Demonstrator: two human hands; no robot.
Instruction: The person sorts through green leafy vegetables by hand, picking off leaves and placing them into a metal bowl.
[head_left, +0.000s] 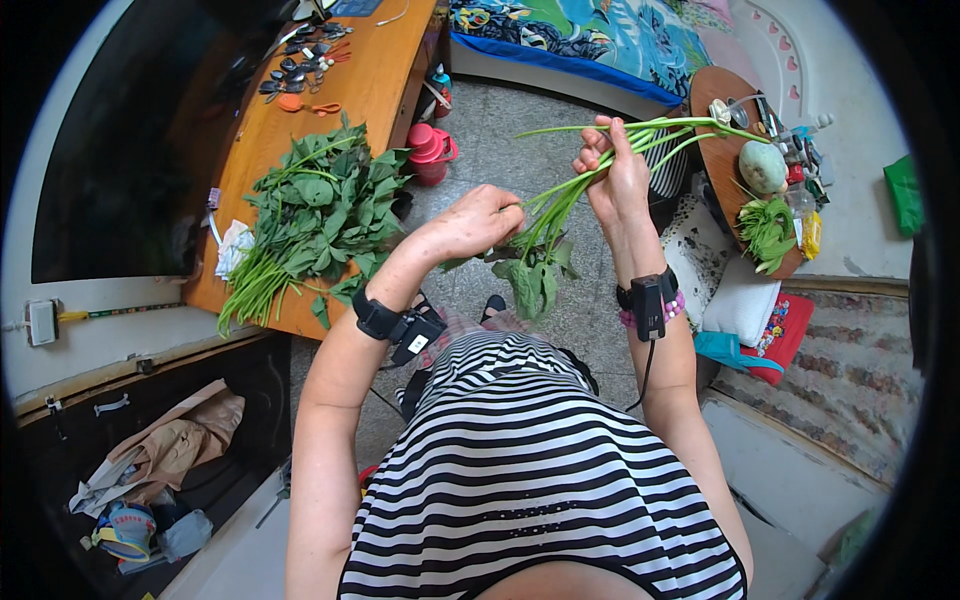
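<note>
A small bunch of leafy greens (556, 214) with long pale-green stems hangs between my hands above the floor. My right hand (619, 169) grips the stems, whose cut ends point away to the upper right. At the leafy end, my left hand (484, 219) is closed, its fingertips pinching in among the stems; part of that grip is hidden behind the hand. To the left, a large heap of the same kind of greens (322, 202) lies on the wooden desk (375, 67), stems towards the near edge.
Keys and small items (300, 64) lie farther along the desk. A pink jug (430, 154) stands on the tiled floor. On the right, a round wooden table (709, 97) carries a pale green melon or gourd (763, 166), cut greens (766, 232) and bottles. Cushions (742, 300) sit below it.
</note>
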